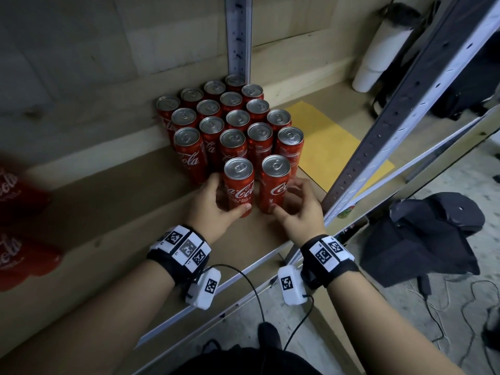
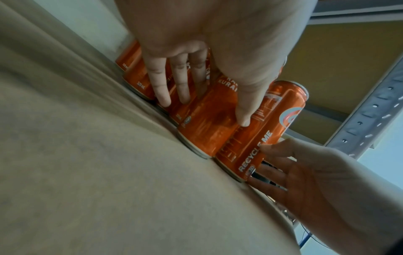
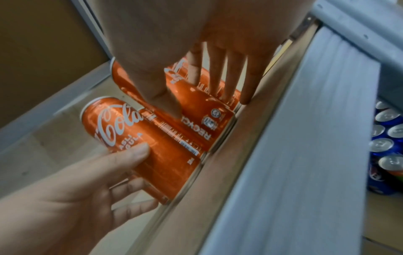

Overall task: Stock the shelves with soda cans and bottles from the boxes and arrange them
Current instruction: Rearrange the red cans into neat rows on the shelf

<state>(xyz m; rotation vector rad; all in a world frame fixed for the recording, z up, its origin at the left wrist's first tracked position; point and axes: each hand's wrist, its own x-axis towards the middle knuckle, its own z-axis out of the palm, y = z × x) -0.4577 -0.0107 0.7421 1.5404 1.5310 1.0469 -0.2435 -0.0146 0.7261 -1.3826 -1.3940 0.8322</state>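
Note:
Two red Coca-Cola cans stand upright side by side on the brown shelf board [image 1: 130, 212], just in front of a packed block of several matching cans [image 1: 230, 120]. My left hand [image 1: 226, 197] grips the left can [image 1: 238, 182], thumb on its front and fingers round its far left side. My right hand [image 1: 286, 197] grips the right can [image 1: 274, 182] the same way from the right. The left wrist view has the left hand [image 2: 202, 108] on the left can [image 2: 209, 127], beside the right can [image 2: 268, 124]. The right wrist view has the right hand [image 3: 196, 98] on the right can [image 3: 202, 112].
A yellow sheet [image 1: 332, 147] lies on the shelf right of the cans. A perforated metal upright [image 1: 400, 109] bounds the shelf on the right, another [image 1: 239, 36] at the back. Blurred red packs [image 1: 10, 239] sit far left. Blue cans [image 3: 386, 138] are below; dark cloth [image 1: 422, 239] and cables on the floor.

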